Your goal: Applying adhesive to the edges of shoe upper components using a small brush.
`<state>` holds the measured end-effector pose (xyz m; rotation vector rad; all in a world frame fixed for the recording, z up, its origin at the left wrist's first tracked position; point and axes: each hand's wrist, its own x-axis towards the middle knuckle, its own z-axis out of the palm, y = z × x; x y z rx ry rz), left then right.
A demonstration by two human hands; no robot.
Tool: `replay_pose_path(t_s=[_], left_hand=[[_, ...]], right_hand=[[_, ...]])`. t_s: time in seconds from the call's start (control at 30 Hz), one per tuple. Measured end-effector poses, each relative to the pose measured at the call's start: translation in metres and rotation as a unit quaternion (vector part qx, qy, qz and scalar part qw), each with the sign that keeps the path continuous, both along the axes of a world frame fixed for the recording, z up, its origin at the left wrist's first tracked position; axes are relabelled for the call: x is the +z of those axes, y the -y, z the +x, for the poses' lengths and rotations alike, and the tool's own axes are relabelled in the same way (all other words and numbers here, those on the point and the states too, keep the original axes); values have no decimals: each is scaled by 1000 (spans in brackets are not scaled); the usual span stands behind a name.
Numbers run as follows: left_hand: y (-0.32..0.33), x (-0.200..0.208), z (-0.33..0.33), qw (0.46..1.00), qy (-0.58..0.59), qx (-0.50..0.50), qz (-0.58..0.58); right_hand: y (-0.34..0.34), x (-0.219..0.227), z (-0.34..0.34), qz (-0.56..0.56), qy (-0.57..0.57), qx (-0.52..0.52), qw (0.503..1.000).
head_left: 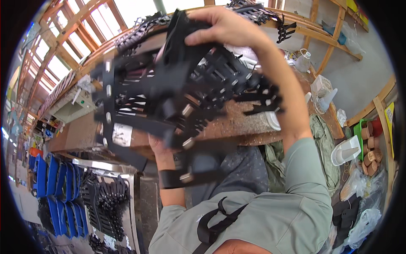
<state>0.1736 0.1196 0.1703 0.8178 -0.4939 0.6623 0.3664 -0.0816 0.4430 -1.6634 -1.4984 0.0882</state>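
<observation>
Brown workbench [249, 127]; above, silver-fitted black straps [173, 86] — firm in the right hand [226, 27] — left hand [158, 146] grip unclear

Bright daylight enters through the windows [137, 7] at top and upper left, bleached nearly white. Motion blur smears the black straps [144, 87], while their metal buckles [187, 110] glint. Fisheye distortion bends the edges; the corners go black.

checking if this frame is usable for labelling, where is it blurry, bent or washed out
Head view: motion blur smears the black straps, while the right hand above looks clearer; head view: daylight washes out the windows along the top; head view: fisheye distortion curves the surroundings toward a round black border.
</observation>
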Motion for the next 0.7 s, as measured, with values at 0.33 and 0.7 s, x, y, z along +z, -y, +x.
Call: replay_pose_path(t_s=[0.33, 0.7], left_hand=[[167, -104, -43, 874, -396, -62, -275], [116, -76, -78, 772, -336, -363, 399]], right_hand=[[-72, -164, 24, -312, 303, -126, 892], [-42, -343, -60, -114, 232, -156, 954]])
